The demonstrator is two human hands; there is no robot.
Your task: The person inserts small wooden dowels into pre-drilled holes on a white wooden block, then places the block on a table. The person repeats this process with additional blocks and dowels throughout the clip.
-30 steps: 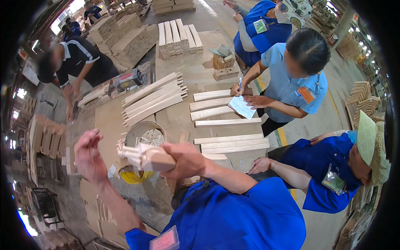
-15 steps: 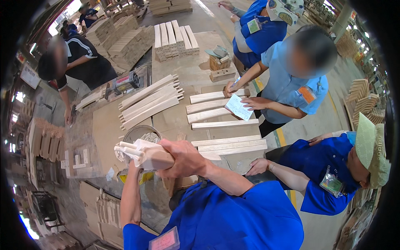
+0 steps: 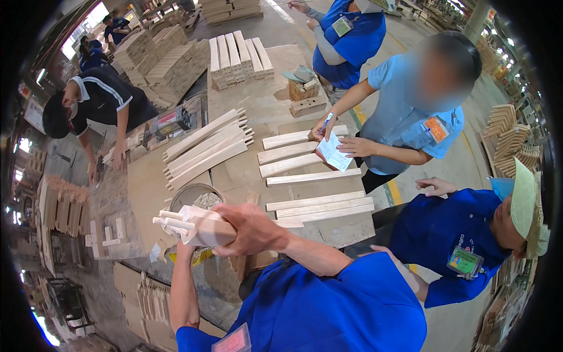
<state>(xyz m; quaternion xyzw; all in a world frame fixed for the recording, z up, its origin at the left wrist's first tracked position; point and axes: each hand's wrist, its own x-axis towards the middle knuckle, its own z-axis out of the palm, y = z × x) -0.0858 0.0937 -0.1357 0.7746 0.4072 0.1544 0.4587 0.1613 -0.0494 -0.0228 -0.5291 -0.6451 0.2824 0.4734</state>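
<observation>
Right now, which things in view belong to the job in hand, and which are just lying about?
Job in hand: pale wood with dowels at its end, gripped by the right hand; probably the round tub of dowels just beyond.

Lying about, apparently: the pegged rails; the stacked pieces; the cap.

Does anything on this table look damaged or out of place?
Nothing looks plainly damaged. The pegged sticks look slightly askew, their ends uneven, and a pale scrap near the table's edge looks like litter.
</observation>
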